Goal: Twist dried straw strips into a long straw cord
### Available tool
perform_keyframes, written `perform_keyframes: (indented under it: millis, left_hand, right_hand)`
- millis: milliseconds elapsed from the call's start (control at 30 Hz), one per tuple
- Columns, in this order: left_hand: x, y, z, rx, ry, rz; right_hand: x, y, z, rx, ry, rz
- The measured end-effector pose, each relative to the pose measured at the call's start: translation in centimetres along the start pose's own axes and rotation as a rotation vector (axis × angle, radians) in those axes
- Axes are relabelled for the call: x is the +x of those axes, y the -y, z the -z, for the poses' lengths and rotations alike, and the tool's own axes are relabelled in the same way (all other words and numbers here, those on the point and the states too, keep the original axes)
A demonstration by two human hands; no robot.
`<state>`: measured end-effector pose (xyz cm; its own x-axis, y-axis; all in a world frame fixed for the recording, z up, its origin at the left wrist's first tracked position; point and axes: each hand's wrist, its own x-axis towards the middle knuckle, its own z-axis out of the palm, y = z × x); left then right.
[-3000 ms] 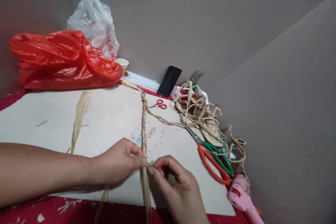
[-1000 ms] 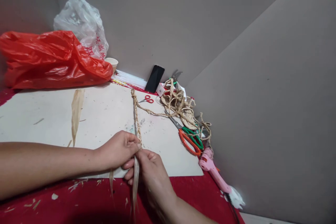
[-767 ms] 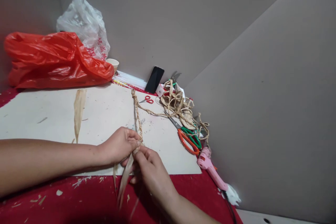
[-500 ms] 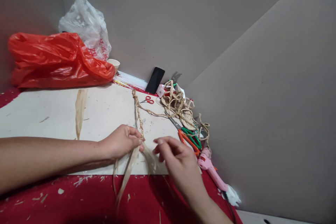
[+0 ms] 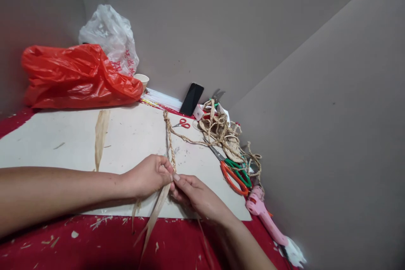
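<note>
A thin braided cord [image 5: 171,143] of dry straw-coloured fibre runs down the white board [image 5: 136,135] to my fingers. My left hand [image 5: 155,176] pinches the cord's lower end between thumb and fingers. Close against it, my right hand [image 5: 194,194] has thumb and fingertips closed at the same spot, where strands meet. From under the left hand a loose flat strip of dry husk [image 5: 156,211] hangs over the board's front edge. Another dry husk strip [image 5: 101,135] lies on the board to the left. My fingers hide the exact joining point.
At the right lie a tangled heap of braided cord [image 5: 221,128], orange-and-green-handled scissors [image 5: 234,177] and a pink glue gun [image 5: 267,218]. Small red scissors [image 5: 183,123], a phone [image 5: 192,99], a cup [image 5: 142,79] and a red plastic bag [image 5: 82,78] stand or lie farther back.
My right hand has moved left, from apart with a blurred strand below it, to meet my left hand at the cord's end. The left hand keeps its pinch. The view has shifted slightly.
</note>
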<state>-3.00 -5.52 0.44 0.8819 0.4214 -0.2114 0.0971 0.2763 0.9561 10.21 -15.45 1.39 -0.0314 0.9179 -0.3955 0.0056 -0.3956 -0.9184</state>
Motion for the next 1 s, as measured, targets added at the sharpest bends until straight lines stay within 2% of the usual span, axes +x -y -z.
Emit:
perform_keyframes:
  millis: [167, 367, 500, 733, 867, 1000]
  left_hand:
    - [0.0, 0.1, 0.2, 0.118, -0.004, -0.061]
    - [-0.2, -0.7, 0.2, 0.195, -0.046, -0.11]
    - [0.0, -0.8, 0.4, 0.298, -0.103, -0.092]
    - [0.6, -0.4, 0.7, 0.174, -0.063, -0.069]
    - [0.4, -0.7, 0.7, 0.044, -0.068, 0.069]
    - [0.1, -1.6, 0.5, -0.058, -0.049, 0.211]
  right_hand:
    - [0.2, -0.6, 0.4, 0.185, 0.07, -0.028]
    - [0.0, -0.8, 1.0, 0.216, 0.134, -0.048]
    - [0.0, -1.1, 1.0, 0.234, 0.14, -0.045]
    - [-0.1, -1.5, 0.1, 0.435, 0.13, -0.058]
    - [-0.2, -1.8, -0.7, 0.431, 0.012, -0.012]
    - [-0.3, -1.8, -1.5, 0.438, -0.045, -0.008]
